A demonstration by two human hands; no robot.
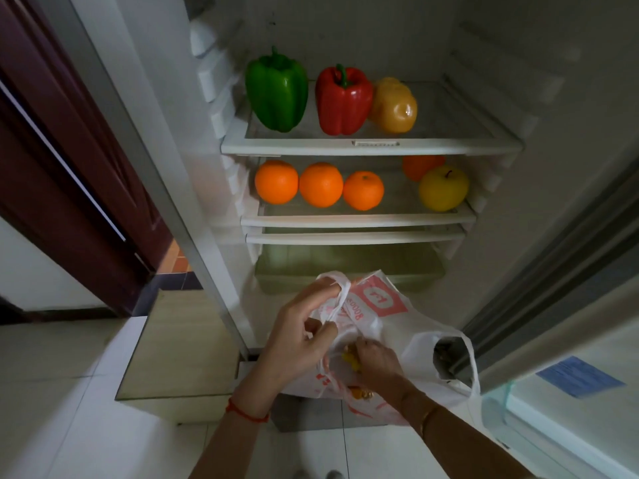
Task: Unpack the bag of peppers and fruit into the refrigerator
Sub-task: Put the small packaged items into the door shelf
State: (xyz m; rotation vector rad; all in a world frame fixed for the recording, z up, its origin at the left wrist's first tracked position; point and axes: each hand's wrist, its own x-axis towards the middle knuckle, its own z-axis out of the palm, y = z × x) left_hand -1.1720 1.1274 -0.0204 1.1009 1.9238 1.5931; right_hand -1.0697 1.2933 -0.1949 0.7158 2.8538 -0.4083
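Note:
A white plastic bag (408,344) with red print hangs in front of the open refrigerator. My left hand (301,337) grips its handle and rim, holding it open. My right hand (377,361) reaches inside, its fingers around a yellow fruit (351,359) that is mostly hidden. On the top shelf (373,146) stand a green pepper (278,91), a red pepper (342,100) and a yellow pepper (396,107). The second shelf (359,219) holds three oranges (321,184) in a row, another orange (420,165) behind, and a yellow apple (444,188).
A clear crisper drawer (349,267) sits below a bare third shelf (356,236). The refrigerator door (567,340) stands open on the right. A dark red room door (69,167) is at left, and a low wooden step (179,344) lies on the tiled floor.

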